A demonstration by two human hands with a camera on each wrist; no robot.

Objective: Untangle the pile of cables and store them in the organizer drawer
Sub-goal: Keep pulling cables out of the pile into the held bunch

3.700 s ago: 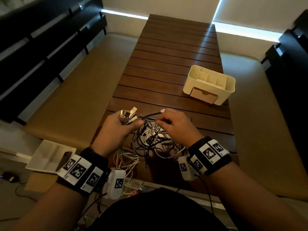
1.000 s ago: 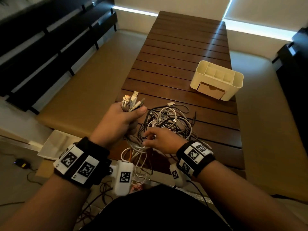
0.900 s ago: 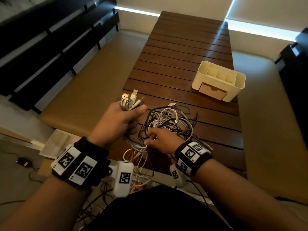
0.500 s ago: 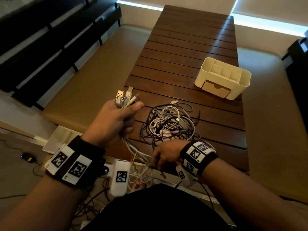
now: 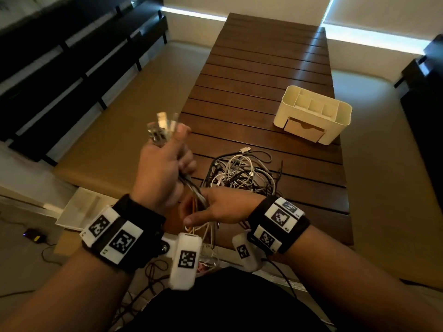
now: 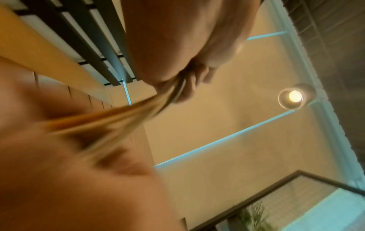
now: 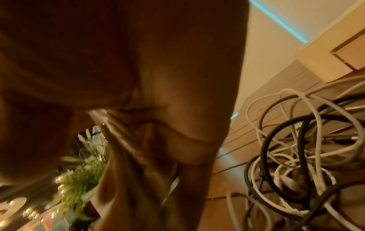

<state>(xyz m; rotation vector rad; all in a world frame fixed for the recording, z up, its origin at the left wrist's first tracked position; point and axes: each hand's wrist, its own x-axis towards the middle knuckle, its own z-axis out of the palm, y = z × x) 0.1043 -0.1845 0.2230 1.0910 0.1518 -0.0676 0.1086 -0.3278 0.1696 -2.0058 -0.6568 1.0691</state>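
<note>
Several cable ends with their metal and white plugs (image 5: 161, 127) stand up out of your left hand (image 5: 160, 173), which you have closed in a fist around the bundle of white and grey cables (image 5: 196, 197), raised above the near left corner of the long dark brown slatted wooden table (image 5: 261, 75). Those strands run taut down from the fist into your right hand (image 5: 218, 207), just below and beside it, where thumb and fingers close around them; the left wrist view shows them blurred but stretched between the two hands. Most of the tangled pile of white, grey and black cables (image 5: 242, 174) lies on the table just beyond your right hand, one grey plug (image 5: 245, 149) poking out at its far edge. Your cream plastic desk organizer with open top compartments (image 5: 314, 113) sits on the table well beyond the pile and to the right, its pale wooden-fronted drawer (image 5: 302, 129) pushed shut and facing you. Left of the table, on the floor, lies a white shallow tray (image 5: 79, 213).
</note>
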